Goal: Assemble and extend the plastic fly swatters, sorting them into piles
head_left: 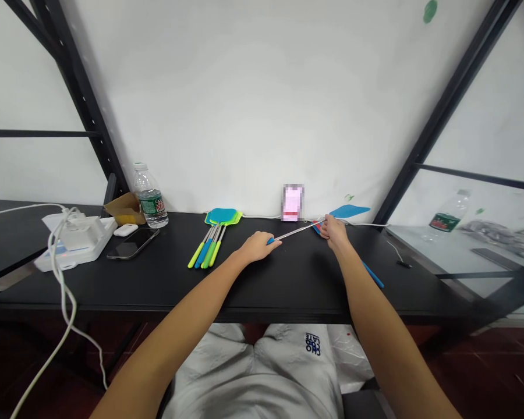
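A blue fly swatter [350, 211] with a thin metal shaft is held slantwise above the black table. My left hand [258, 247] is closed around its blue handle. Near the base of the blue head, my right hand [333, 230] pinches the shaft. Beneath my right forearm lies something with a blue handle [373, 275]; a bit of red and blue shows behind my fingers, and the rest is hidden. Left of my left hand, a stack of fly swatters [222, 216] with blue and yellow-green heads rests with its handles toward me.
A phone with a lit screen [292, 202] leans on the wall. At left are a water bottle [151, 201], an open cardboard box [126, 208], a dark phone [133, 243], a white earphone case [125, 230] and a power strip [81, 241] with cables. A cable end [404, 263] lies at right.
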Action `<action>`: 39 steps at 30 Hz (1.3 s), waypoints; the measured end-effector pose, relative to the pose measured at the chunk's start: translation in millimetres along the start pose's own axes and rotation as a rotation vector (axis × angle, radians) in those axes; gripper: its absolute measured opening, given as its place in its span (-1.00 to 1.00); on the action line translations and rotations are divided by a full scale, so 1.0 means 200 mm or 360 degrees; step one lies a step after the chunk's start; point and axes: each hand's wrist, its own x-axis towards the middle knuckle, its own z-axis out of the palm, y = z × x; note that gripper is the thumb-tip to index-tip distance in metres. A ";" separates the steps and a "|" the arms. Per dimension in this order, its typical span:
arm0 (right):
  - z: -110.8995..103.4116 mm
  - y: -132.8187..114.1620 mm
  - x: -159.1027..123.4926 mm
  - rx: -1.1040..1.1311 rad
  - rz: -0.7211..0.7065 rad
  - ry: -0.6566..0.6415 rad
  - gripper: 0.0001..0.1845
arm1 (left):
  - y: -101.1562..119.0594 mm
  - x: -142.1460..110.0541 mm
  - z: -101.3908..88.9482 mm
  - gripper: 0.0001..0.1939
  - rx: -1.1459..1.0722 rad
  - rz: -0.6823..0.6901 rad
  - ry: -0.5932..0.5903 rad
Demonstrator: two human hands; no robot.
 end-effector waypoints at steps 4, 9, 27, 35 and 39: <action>-0.02 0.01 0.03 0.0022 -0.0008 0.0069 -0.58 | -0.02 0.01 0.00 -0.53 0.0049 -0.0064 0.0000; -0.04 0.02 0.05 0.0031 -0.0040 0.0099 -0.59 | -0.05 0.01 -0.01 -0.52 0.0133 -0.0125 -0.0040; -0.02 0.01 0.03 0.0015 -0.0028 0.0170 -0.60 | -0.07 0.01 -0.02 -0.53 0.0327 -0.0212 -0.0070; 0.01 -0.02 -0.01 0.0021 -0.0104 0.0043 -0.58 | -0.08 0.01 -0.02 -0.57 0.0399 -0.0291 -0.0133; 0.00 -0.01 0.00 0.0007 -0.0069 0.0002 -0.58 | -0.08 0.01 -0.03 -0.55 0.0398 -0.0257 -0.0131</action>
